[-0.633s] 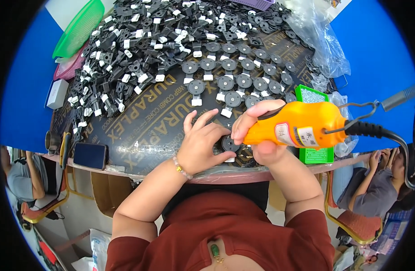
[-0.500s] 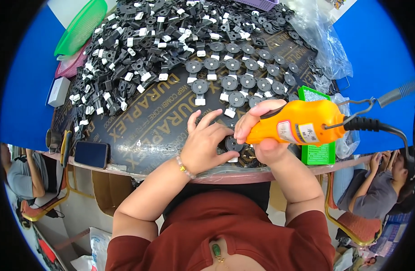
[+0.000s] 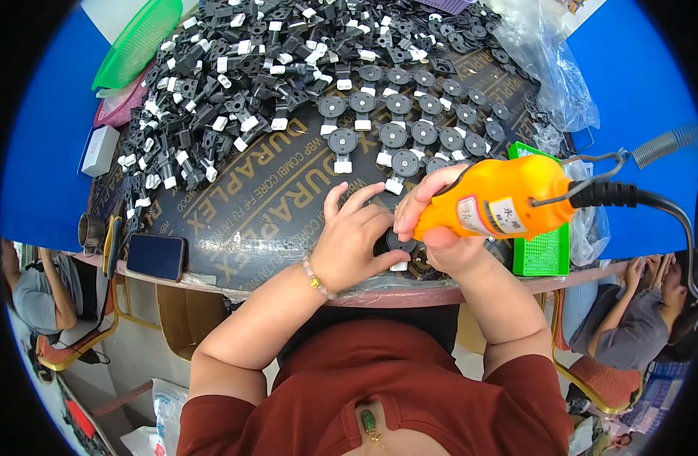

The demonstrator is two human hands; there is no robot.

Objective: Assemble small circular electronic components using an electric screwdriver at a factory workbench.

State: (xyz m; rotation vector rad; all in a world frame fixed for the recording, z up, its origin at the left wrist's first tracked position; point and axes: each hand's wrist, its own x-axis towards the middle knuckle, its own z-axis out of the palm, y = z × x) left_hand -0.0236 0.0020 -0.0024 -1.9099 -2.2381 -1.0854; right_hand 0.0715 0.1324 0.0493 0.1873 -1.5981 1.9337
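My right hand is wrapped around an orange electric screwdriver with a black cord. Its front end points down at a black round part with a white end on the table near the front edge. The screwdriver's tip is hidden behind my fingers. From the left, my left hand steadies this part between thumb and forefinger, its other fingers stretched out. Beyond my hands stand loose rows of like parts, such as one black round part with a white foot.
A large heap of black and white parts covers the far left. Right of the screwdriver sits a green tray, with plastic bags behind. A phone, a metal cup and a green basket lie leftward.
The screwdriver's body has tilted slightly and shifted a little left relative to the table. Both hands stay at the same part. The whole view has shifted slightly.
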